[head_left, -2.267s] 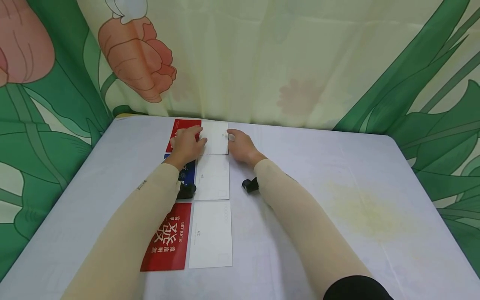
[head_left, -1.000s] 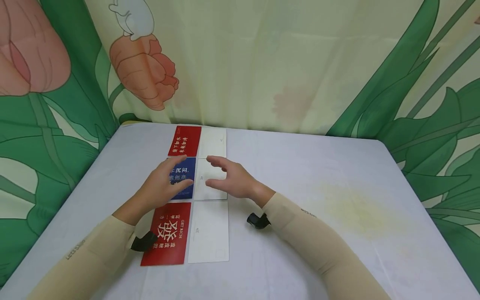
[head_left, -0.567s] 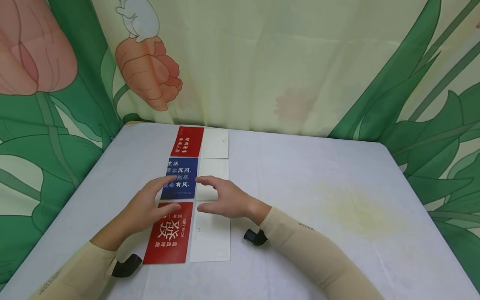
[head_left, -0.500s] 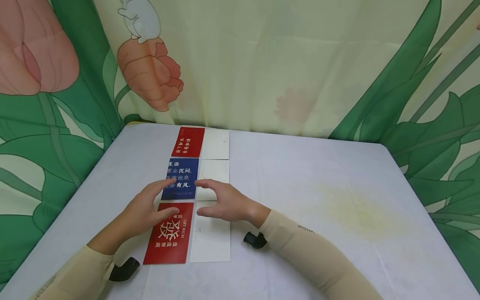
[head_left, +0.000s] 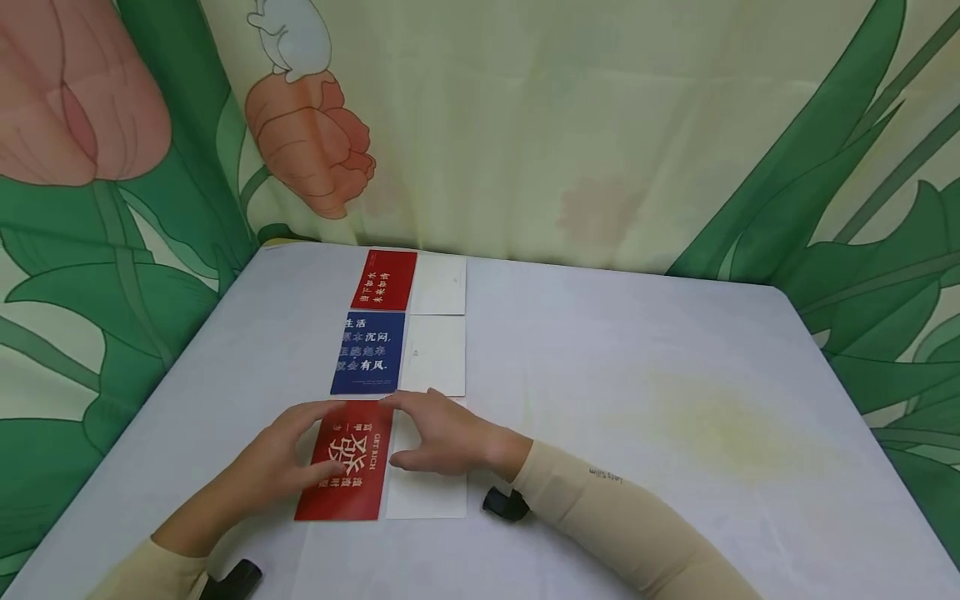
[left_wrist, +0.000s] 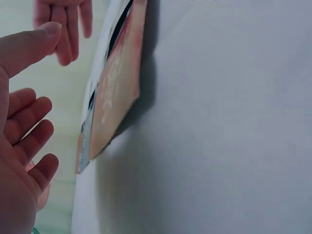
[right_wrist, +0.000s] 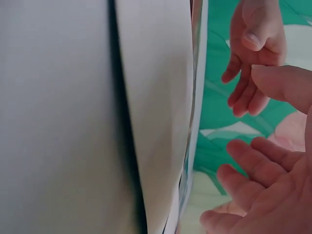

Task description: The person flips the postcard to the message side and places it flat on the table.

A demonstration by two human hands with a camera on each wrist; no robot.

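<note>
Red rectangular printed paper card (head_left: 360,504) lies flat on the white cloth-covered table (head_left: 615,375), left of centre, nearest row; plain white rectangular paper card (head_left: 429,504) just beside it. Behind, toward far edge: blue printed card (head_left: 366,382) with white card (head_left: 437,354), then red printed card (head_left: 385,282) with white card (head_left: 441,283).

Risk: cards look thin and light, so a brushing fingertip or black wrist-mounted camera (head_left: 506,504) could skew the columns; near red card's edge seems slightly raised in left wrist view, could catch a finger.

Pose: left hand (head_left: 277,462) over red card's left part, right hand (head_left: 450,440) over white card, index tip by red card's far right corner. Palms face each other, thumbs toward near edge, both spread wide, holding nothing. No contact visible.
</note>
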